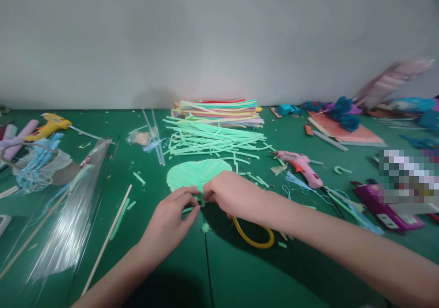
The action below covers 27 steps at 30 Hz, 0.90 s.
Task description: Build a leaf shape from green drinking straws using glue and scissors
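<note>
A mint-green fan-shaped piece lies flat on the green table. My left hand pinches a short mint-green strip at the fan's near edge. My right hand rests on the same edge, fingers curled over it, meeting the left fingertips. A yellow scissor handle loop pokes out from under my right hand; whether the hand grips it is hidden. A small green scrap lies just below the hands.
Loose mint-green strips and a stack of coloured strips lie behind the fan. A pink glue gun sits to the right, a yellow one far left. Clear plastic sleeves and a wooden stick lie left.
</note>
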Tool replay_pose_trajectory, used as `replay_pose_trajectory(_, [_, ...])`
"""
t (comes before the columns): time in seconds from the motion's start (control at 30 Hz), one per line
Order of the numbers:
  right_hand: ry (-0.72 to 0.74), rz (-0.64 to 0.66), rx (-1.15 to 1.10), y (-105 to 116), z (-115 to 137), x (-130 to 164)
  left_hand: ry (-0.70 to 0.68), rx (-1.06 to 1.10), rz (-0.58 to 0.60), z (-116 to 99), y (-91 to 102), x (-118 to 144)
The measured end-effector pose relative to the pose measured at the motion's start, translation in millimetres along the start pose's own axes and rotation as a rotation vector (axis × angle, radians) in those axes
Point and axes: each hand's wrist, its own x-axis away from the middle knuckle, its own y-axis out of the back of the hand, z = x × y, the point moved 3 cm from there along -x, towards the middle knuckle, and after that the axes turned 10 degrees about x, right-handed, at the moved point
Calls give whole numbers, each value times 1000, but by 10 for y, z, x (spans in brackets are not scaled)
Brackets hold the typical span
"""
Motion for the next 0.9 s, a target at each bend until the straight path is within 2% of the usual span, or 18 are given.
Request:
replay_pose_trajectory(0.17, [83,-229,186,-66,36,15,-15,-5,-25,-3,-6,-1])
replay_pose_trajectory(0.4, [135,-257,281,-136,97,49,-36,-33,-16,23,-16,-4])
replay_pose_trajectory(0.7, [248,-346,283,-314,-122,101,-56,-102,7,26,-22,37])
replay_pose_trajectory(0.8, [252,-394,248,-336,-150,120,-60,-115,4,23,-24,39])
replay_pose_trajectory(0.9, [305,-476,324,-338,-113,133,-64,-118,-10,23,-29,36])
